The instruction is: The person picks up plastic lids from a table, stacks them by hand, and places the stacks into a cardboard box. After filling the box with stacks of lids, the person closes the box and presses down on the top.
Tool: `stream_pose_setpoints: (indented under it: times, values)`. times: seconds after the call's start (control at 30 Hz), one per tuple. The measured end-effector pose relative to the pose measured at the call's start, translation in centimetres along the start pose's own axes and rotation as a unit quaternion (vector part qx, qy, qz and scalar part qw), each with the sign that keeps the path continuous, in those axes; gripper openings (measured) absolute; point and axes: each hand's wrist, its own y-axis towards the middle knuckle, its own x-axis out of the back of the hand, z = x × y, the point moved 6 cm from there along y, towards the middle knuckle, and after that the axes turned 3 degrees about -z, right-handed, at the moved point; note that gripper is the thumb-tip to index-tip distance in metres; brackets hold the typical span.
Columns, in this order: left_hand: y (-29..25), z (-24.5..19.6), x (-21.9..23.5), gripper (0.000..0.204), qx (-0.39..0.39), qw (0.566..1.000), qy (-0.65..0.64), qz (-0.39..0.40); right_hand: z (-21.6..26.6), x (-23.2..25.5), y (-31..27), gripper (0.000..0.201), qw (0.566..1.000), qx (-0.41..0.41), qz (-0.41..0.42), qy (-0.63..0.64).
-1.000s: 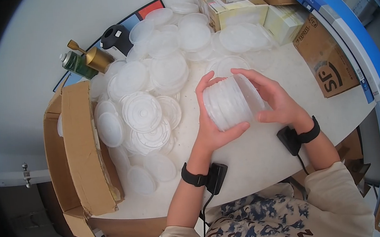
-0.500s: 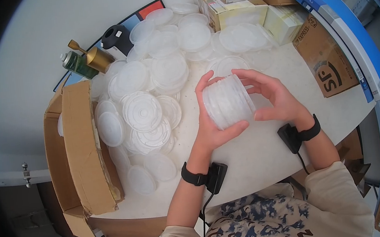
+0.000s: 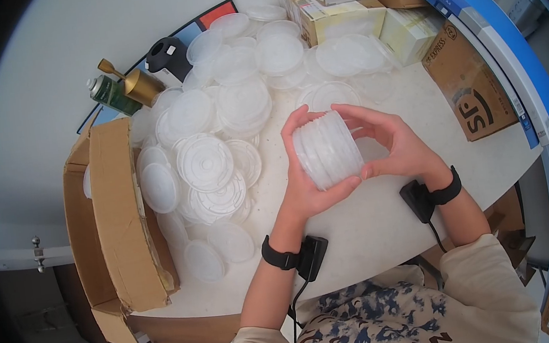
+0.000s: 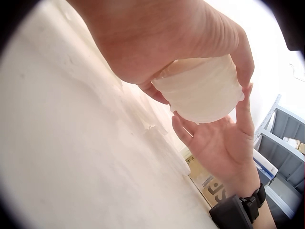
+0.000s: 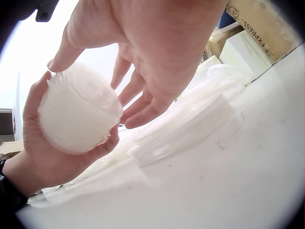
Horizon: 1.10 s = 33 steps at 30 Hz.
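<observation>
The end lid (image 5: 95,90), slanted away a second earlier, had come flush, so the stack of lids (image 3: 326,152) seemed more even. Both hands held it above the table (image 3: 361,232), loose lids (image 3: 205,162) at its 9 o'clock. The left hand (image 3: 305,194) cupped it from 8 o'clock; the right hand (image 3: 402,148), arched at 3 o'clock, gripped its rim between thumb and fingertips.

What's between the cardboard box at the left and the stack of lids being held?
Head view: from the cardboard box toward the held stack, loose lids, then a strip of bare tabletop, then the left hand.
</observation>
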Motion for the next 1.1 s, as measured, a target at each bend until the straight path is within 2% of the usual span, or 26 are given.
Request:
stream_pose_setpoints:
  times: [0.37,0.67,0.73,0.77,0.83,1.07,1.1]
  values:
    - [-0.1,0.2,-0.1,0.109,-0.008,1.000,0.019,0.011,-0.2,-0.3,-0.1,0.096,0.999,-0.018,0.016,0.033]
    - [-0.3,0.6,0.2,0.111,0.024,1.000,0.008,0.005,-0.2,-0.6,-0.1,0.089,1.000,-0.002,0.009,0.013]
    - [-0.4,1.0,0.3,0.113,0.089,0.992,-0.084,-0.022,0.1,-0.7,-0.2,0.087,1.000,0.008,0.007,-0.003]
    - [-0.4,0.7,0.2,0.113,0.089,0.992,-0.084,-0.022,0.5,-0.8,-0.3,0.084,0.999,0.017,0.002,-0.041]
    - [-0.4,0.6,0.2,0.115,0.140,0.968,-0.202,-0.046,0.8,-0.8,-0.3,0.081,0.997,0.027,-0.002,-0.078]
    - [-0.5,1.1,0.5,0.107,0.167,0.941,-0.291,-0.040,1.5,-0.9,-0.2,0.076,0.997,0.034,0.006,-0.072]
    - [-0.5,1.0,0.7,0.103,0.168,0.931,-0.318,-0.060,1.6,-0.9,-0.1,0.075,0.996,0.044,0.005,-0.078]
